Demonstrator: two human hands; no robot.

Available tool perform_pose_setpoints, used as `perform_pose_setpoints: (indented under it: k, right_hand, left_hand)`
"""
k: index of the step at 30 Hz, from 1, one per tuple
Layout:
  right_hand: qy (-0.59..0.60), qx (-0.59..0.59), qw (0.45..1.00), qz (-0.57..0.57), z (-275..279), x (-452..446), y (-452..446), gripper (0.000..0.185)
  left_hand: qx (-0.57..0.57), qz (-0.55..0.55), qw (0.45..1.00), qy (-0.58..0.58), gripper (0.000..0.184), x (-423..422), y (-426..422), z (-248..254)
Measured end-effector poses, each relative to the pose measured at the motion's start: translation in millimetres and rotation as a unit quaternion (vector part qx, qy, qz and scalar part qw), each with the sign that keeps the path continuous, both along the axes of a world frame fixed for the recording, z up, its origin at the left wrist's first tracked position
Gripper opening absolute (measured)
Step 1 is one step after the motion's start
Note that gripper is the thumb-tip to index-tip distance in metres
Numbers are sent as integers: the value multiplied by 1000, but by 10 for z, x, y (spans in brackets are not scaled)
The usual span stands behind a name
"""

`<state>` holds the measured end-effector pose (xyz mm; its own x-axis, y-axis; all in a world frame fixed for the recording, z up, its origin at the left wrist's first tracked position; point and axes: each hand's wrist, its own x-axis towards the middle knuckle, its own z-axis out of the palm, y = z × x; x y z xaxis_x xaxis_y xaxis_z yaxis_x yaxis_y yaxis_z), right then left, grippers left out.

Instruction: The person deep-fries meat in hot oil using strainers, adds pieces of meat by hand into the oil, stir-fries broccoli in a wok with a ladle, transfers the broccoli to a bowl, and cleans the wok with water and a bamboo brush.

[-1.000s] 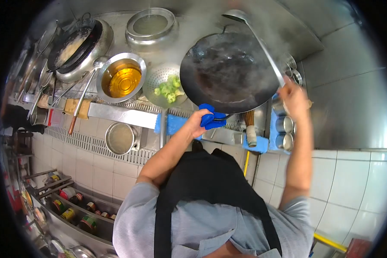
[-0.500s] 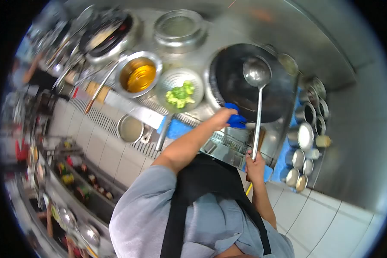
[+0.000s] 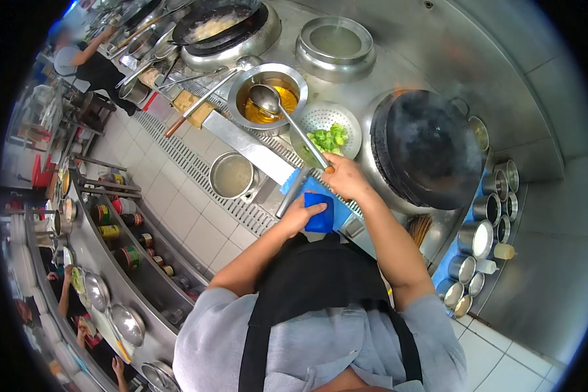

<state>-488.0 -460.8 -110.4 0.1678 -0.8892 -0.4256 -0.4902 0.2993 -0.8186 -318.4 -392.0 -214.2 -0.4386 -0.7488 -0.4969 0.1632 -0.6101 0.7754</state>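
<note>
My right hand (image 3: 343,178) is closed round the handle of a ladle (image 3: 300,127). The bowl of the ladle dips into golden oil (image 3: 282,110) in a steel pot (image 3: 299,75). A folded blue cloth (image 3: 319,214) is gripped in my left hand (image 3: 299,213), close to my apron and beside a metal handle. Just right of the pot sits a perforated strainer (image 3: 347,117) with green vegetable pieces (image 3: 329,137) in it; the ladle's handle passes over its edge. A dark wok (image 3: 431,150) stands on the burner at the right, with faint smoke over it.
Steel seasoning pots (image 3: 475,239) and squeeze bottles line the right side. A pot of cloudy liquid (image 3: 232,175) sits at the counter's front edge. Another wok (image 3: 215,26) with pale food is at the back left. A co-worker (image 3: 88,62) stands far left; shelves (image 3: 130,274) run behind.
My right hand has swung the ladle leftward from over the wok into the oil pot. My left hand has drawn the blue cloth back from the wok's rim toward my body.
</note>
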Motion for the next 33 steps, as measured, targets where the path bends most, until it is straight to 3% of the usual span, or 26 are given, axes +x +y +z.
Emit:
perform_pose_setpoints:
  k: [3,6,9,13,16,20,21,24,27,30,31,33]
  right_hand:
    - [-24,-25,999,-33,-155,147,72,57]
    - [-121,35,984,-129,-170,282,242,55]
    - [-441,111,860,-232,84,125,495,50]
    - [-558,38,795,-236,231,-340,1185,49]
    - [-517,-31,803,-297,338,-576,1787,53]
    - [-262,-79,857,-436,265,-801,2226,64]
    - [-152,-38,886,-435,291,-971,2207,70]
    - [-50,-36,911,-407,28,-1641,2016,73]
    - [215,-129,881,-401,-482,-2176,1855,73]
    - [169,-68,893,-412,-384,-2298,2083,71]
    - [70,0,898,-435,-222,-2307,2240,70]
    - [73,-45,926,-367,-243,-2608,2563,72]
  left_hand:
    - [2,38,999,15,34,309,117,24]
    - [5,48,999,21,35,444,120,60]
    - [14,40,998,41,37,526,16,23]
    - [26,18,998,53,41,442,-142,5]
    - [85,-30,994,55,50,231,-210,129]
    - [112,-79,985,107,58,-459,-209,128]
    - [120,-88,982,113,61,-657,-200,151]
    - [63,-199,976,67,68,-1342,-372,83]
    - [51,-201,978,-7,72,-2118,-419,292]
    - [7,-147,985,-88,40,-2540,-432,185]
    - [17,-109,987,-114,28,-2561,-422,201]
    - [19,-31,998,-60,18,-2548,-375,110]
